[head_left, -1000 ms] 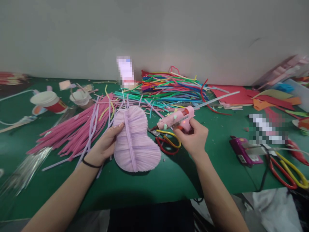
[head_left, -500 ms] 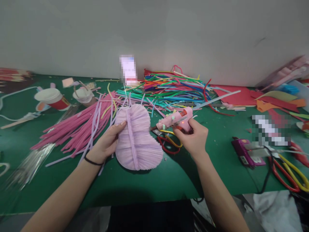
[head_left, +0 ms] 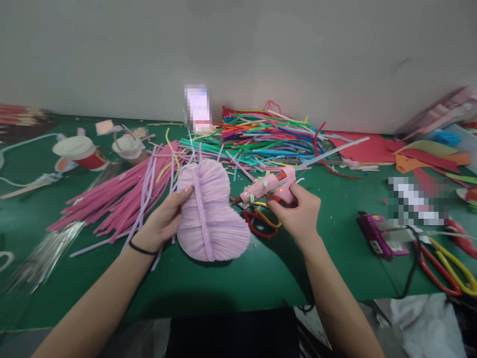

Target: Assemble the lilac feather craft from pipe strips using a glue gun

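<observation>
My left hand [head_left: 167, 219] is closed on the left edge of a lilac, heart-like pipe-cleaner piece [head_left: 219, 223], thumb on top and fingers hidden beneath. A raised lilac strip runs down the piece's middle. In my right hand [head_left: 301, 206] is a pink hot glue gun [head_left: 266, 188], gripped by its handle with a small light lit. A clear glue stick [head_left: 335, 151] juts from its back. The gun's nozzle points at the right edge of the lilac piece, close to its notch; whether they touch I cannot tell. Red-and-yellow scissors [head_left: 263, 223] lie under the gun.
Pink pipe cleaners [head_left: 112, 199] fan out on the left, near a paper cup [head_left: 80, 151]. Multicoloured pipe cleaners [head_left: 268, 134] heap up along the wall. At right are a purple power adapter [head_left: 380, 236] with cables, more scissors [head_left: 443, 263] and red sheets [head_left: 365, 146].
The lilac piece and both hands have shifted very slightly left. The glue gun's nozzle has come a little left and down with its hand. Both holds are the same.
</observation>
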Tool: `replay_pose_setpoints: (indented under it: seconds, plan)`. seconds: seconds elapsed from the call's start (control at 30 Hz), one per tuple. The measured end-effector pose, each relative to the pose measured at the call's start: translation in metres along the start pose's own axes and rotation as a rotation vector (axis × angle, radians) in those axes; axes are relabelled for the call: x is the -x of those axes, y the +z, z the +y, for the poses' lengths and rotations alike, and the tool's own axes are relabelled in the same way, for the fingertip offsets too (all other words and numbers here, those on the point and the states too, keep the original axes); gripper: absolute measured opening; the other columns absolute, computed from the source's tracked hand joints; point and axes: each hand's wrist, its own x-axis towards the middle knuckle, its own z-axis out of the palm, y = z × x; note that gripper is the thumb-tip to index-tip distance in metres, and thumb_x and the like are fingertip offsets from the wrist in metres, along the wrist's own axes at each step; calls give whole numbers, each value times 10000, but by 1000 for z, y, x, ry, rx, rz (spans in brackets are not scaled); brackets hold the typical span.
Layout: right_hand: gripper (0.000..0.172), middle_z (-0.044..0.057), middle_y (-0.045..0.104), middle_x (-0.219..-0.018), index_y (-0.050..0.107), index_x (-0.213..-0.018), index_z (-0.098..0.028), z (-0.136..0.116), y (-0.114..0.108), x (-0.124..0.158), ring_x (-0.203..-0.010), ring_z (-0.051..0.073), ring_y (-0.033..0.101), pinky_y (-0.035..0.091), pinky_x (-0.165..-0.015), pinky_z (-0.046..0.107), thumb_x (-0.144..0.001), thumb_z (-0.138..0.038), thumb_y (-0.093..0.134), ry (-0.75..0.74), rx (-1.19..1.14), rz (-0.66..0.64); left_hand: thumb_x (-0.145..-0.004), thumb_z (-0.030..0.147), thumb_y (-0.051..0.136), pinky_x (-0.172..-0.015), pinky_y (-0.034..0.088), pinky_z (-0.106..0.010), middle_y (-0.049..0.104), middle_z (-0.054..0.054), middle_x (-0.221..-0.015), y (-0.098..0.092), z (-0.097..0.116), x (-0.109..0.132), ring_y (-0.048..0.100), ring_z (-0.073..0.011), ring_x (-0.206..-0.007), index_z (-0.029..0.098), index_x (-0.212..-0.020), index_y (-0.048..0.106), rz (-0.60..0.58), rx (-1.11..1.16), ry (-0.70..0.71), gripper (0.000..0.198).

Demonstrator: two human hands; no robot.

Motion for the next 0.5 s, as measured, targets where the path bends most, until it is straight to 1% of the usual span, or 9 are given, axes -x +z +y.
replay_pose_setpoints:
  seconds: [0.17,0.33,0.4,0.5]
  plan:
    - [404,-91,317,-514,288,-574,-229,0,-1,0,-473,70,265,227,-447,235,-668,-310,673,11,14,-3,-911,126,597,-952,592,-384,801,-117,-927,3,2,1,742,-288,-1021,101,-1021,759,33,8,-10,197]
    - [396,-91,310,-510,283,-571,-230,0,-1,-1,-472,69,261,229,-449,236,-665,-285,664,14,11,-2,-910,123,601,-917,609,-361,802,-105,-890,2,2,0,752,-279,-990,113,-1058,756,49,0,-9,215]
    - [392,-89,309,-509,281,-570,-231,1,-1,-1,-473,71,258,230,-450,236,-667,-286,657,24,16,-1,-903,125,612,-908,613,-359,803,-101,-910,2,2,0,748,-282,-1004,127,-1082,754,42,-4,-5,228]
    - [387,-87,314,-510,283,-573,-231,1,-2,-1,-475,72,254,231,-451,234,-675,-292,651,19,10,2,-900,145,624,-921,608,-379,805,-87,-952,2,2,-1,719,-302,-1084,171,-1122,752,26,-7,5,257]
